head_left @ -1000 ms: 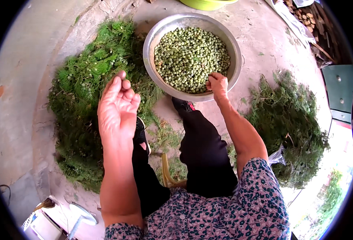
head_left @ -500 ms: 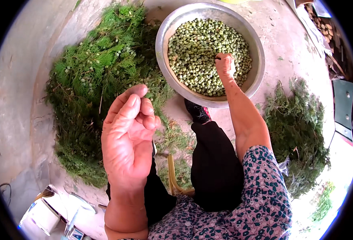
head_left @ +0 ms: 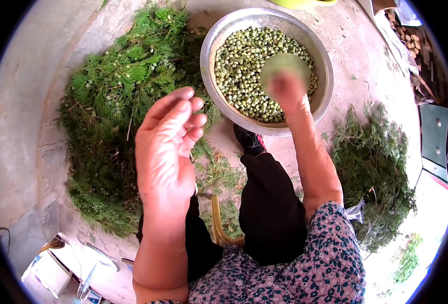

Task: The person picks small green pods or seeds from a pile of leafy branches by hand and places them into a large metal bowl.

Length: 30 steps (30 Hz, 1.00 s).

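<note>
Looking down, I see my right hand [head_left: 284, 88] blurred over the bowl [head_left: 211, 71], at about 1 o'clock from my knees; it seems cupped around a small clump of green seeds [head_left: 244, 66], though with the blur I cannot tell how tightly it grips. My left hand [head_left: 165, 152] hangs in mid-air at about 10 o'clock, fingers loosely curled, palm half open, holding nothing that I can see.

The seeds lie heaped in the bowl, which sits on the concrete floor [head_left: 16, 152] just beyond my shoe [head_left: 249, 142]. I judge them light, small, round and loose: they will roll and slip between fingers, so a scooping, cupped hold from underneath suits them better than a pinch. The bowl is metal, stiff and probably slick; I would take it by its rim, with both hands, as the load of seeds makes it heavier than it looks.

The sprigs are soft, feathery and light, and likely tangle; a bundle grasped by the stems should lift cleanly.

Counting: one bowl; two piles of sprigs, a large pile [head_left: 112, 111] at 10 o'clock touching the bowl's left side, and a smaller pile [head_left: 371, 167] at 3 o'clock, apart from it; seeds too many to count.
</note>
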{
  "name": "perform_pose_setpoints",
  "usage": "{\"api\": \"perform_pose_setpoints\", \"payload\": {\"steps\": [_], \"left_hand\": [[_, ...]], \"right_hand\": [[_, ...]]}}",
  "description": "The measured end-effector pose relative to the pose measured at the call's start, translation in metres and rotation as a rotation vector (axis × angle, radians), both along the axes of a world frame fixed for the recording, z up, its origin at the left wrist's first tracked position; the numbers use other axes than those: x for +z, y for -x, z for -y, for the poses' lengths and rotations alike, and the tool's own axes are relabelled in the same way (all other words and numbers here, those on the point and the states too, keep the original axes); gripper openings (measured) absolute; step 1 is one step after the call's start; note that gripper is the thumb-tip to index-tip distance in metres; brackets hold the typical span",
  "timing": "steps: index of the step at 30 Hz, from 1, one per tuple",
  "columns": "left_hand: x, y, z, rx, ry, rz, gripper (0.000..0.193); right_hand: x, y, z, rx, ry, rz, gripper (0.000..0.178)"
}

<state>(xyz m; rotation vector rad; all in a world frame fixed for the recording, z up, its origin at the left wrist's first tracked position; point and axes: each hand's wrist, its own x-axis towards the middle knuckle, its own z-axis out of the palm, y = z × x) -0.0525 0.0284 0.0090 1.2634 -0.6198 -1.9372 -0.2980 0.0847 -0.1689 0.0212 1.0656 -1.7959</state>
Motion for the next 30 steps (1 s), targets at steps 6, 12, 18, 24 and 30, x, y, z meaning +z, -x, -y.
{"api": "perform_pose_setpoints", "payload": {"steps": [6, 12, 18, 24, 30], "left_hand": [[-0.011, 0.025, -0.009, -0.333, 0.074, 0.114, 0.031], [-0.025, 0.031, -0.013, -0.435, 0.250, 0.095, 0.016], [-0.021, 0.030, -0.010, -0.329, 0.273, 0.132, 0.014], [-0.015, 0.041, -0.020, -0.624, 0.329, 0.091, 0.032], [-0.013, 0.039, -0.010, -0.468, 0.233, 0.064, 0.021]], "right_hand": [[0.100, -0.067, -0.012, 0.145, 0.272, 0.114, 0.007], [0.110, -0.093, -0.016, 0.249, 0.323, 0.269, 0.010], [0.082, -0.091, -0.032, 0.379, 0.377, 0.258, 0.012], [0.059, -0.098, -0.046, 1.286, -0.114, -0.587, 0.015], [0.015, -0.087, -0.040, 1.079, -0.107, -0.756, 0.012]]}}
